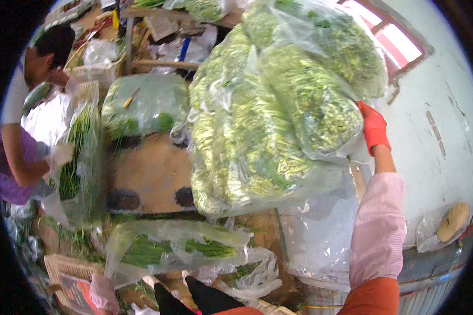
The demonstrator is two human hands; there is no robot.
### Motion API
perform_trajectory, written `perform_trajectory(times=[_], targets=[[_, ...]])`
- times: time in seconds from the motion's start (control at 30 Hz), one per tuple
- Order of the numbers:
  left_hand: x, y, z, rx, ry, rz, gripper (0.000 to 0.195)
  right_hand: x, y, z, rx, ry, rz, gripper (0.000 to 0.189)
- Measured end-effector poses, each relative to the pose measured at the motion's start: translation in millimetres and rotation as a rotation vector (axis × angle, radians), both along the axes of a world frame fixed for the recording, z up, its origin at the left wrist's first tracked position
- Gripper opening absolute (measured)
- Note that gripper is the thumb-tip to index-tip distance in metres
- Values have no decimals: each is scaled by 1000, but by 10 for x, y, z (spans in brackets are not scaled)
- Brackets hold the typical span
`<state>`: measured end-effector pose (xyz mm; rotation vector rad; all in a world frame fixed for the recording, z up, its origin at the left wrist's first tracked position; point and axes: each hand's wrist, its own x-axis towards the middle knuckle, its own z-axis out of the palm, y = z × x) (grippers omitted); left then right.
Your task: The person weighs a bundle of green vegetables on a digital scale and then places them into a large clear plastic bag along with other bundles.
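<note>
My right hand (374,124), in a red glove, grips the right edge of a clear plastic bag of pale green leafy vegetables (323,106). That bag lies against other large bags of the same greens (240,149), heaped in front of me. Of my left arm only the pink checked sleeve (103,293) shows at the lower left; the hand itself cannot be made out. Near my feet lies a long plastic bag of green stalks (157,250).
A co-worker (17,157) at the left handles a plastic bag of long thin greens (77,157). A yellow-handled knife (128,101) rests on another bag of greens (149,94). A pale wall (429,157) rises at the right; a plastic crate (55,262) stands lower left.
</note>
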<state>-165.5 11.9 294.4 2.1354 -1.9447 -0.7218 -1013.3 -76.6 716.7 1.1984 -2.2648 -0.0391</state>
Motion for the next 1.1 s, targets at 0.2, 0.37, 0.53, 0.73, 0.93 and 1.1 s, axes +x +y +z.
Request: perform_trajectory(times=[0.2,0.37,0.53,0.73,0.93,1.1], targets=[[-259,-223,402,18,-509,-524,15,263,-34,383,14,-2,-93,52],[-32,-52,192,231,-785,-515,8,2208,102,-860,-106,-258,681,40],[-235,-109,359,300,-610,-485,15,3439,572,-3148,571,-933,608,33],[-171,-106,311,140,-460,-547,13,3583,880,-5355,713,-435,742,49],[-95,137,19,461,-697,-491,9,3443,827,-5802,814,-792,670,16],[-792,-79,114,215,-571,77,12,3309,1070,-5955,590,-1360,598,17]])
